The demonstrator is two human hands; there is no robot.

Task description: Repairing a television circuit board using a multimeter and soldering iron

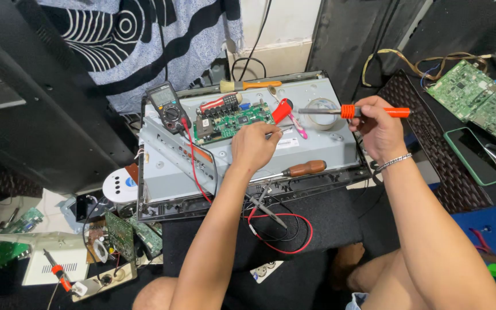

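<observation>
My right hand [379, 125] grips an orange-handled soldering iron [368, 111] held level, its tip pointing left over the grey metal back panel [317, 146] of a screen. My left hand [254, 143] rests on the panel with fingers pinched at a thin wire or small part, just right of a green circuit board [233, 121]. What the left fingers pinch is too small to name. A black multimeter [166, 107] with red and black leads [285, 232] sits at the panel's left corner.
A brown-handled screwdriver [302, 169], a roll of tape [321, 107], a brush [251, 85] and a red tool [281, 109] lie on the panel. Green boards [472, 92] and a phone [473, 155] lie right. Loose boards [124, 232] clutter the lower left. A black screen [35, 97] leans left.
</observation>
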